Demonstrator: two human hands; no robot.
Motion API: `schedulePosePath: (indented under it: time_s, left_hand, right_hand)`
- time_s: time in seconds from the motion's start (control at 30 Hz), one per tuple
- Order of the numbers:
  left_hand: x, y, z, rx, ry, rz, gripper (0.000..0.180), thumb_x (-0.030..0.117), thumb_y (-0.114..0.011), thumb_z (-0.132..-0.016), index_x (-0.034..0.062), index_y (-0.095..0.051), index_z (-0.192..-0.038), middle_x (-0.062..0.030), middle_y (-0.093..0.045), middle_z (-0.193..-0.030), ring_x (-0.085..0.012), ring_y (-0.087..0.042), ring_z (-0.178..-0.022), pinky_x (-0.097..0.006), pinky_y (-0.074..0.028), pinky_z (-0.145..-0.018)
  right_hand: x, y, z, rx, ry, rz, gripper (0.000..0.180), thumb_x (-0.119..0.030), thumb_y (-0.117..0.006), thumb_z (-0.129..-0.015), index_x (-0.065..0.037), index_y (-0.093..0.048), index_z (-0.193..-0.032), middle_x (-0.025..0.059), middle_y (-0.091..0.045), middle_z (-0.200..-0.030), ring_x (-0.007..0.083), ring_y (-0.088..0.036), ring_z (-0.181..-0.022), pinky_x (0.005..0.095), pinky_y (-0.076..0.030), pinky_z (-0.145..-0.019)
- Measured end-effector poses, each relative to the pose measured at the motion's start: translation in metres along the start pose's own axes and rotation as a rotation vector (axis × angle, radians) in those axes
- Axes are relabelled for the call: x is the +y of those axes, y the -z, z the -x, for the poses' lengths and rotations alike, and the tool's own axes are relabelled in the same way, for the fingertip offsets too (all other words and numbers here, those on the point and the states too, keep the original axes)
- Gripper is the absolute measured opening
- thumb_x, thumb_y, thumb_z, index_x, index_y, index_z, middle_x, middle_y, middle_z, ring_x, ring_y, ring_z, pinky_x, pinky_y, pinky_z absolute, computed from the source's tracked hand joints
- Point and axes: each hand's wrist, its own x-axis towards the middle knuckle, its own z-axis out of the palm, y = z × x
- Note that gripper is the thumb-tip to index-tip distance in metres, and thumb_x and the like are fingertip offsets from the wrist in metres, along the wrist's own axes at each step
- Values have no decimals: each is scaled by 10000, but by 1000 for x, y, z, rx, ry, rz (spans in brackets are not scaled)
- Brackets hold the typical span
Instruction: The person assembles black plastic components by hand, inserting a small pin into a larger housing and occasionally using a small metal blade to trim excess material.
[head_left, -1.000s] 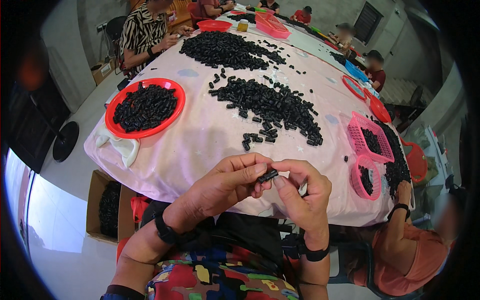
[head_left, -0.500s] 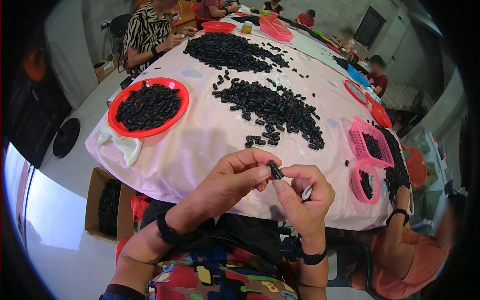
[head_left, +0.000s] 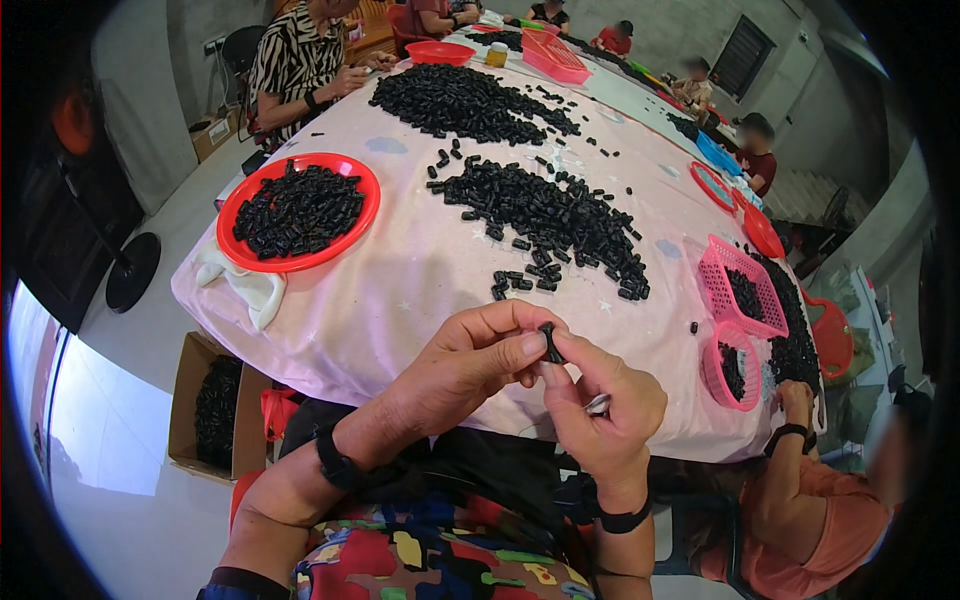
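Observation:
My left hand (head_left: 455, 360) pinches a small black cylindrical piece (head_left: 551, 346) between thumb and fingers, above the near edge of the table. My right hand (head_left: 612, 405) is closed, its thumb and index fingertips at the same piece, partly covering it. Tucked in the right fingers is a slim silvery tool (head_left: 598, 404); most of it is hidden, so its kind cannot be told. Just beyond my hands lies a heap of similar black pieces (head_left: 545, 215), with a few strays at its near side.
A red round tray (head_left: 370, 215) of black pieces stands left on the pink tablecloth (head_left: 380, 310), beside a white cloth (head_left: 262, 295). Another heap (head_left: 460, 100) lies farther back. Pink baskets (head_left: 735, 395) are at right, near a co-worker's hand (head_left: 796, 402). A cardboard box (head_left: 185, 400) sits lower left.
My right fingers have moved a little left and closed in over the piece, which now looks more upright and more covered. The co-worker's hand at right has shifted slightly.

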Motion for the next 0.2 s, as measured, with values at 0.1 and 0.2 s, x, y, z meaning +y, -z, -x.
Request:
schedulePosePath:
  time_s: [0.1, 0.2]
  left_hand:
    - [0, -2, 0, 27, 2, 3, 236, 169, -542, -954, 46, -574, -1153, -54, -617, -1069, -144, -582, -979, -317, -468, -835]
    - [-2, 0, 0, 21, 19, 37, 254, 168, -540, -953, 46, -559, -1175, -55, -619, -1067, -154, -587, -978, -317, -468, -843]
  right_hand:
    - [1, 0, 0, 7, 75, 90, 282, 8, -713, -760, -12, -665, -1036, 109, -682, -745, 163, -660, -586, 235, -514, -524]
    - [2, 0, 2, -4, 105, 196, 306, -20, -729, -761, -24, -670, -1061, 98, -674, -710, 172, -659, -572, 243, -517, -525]
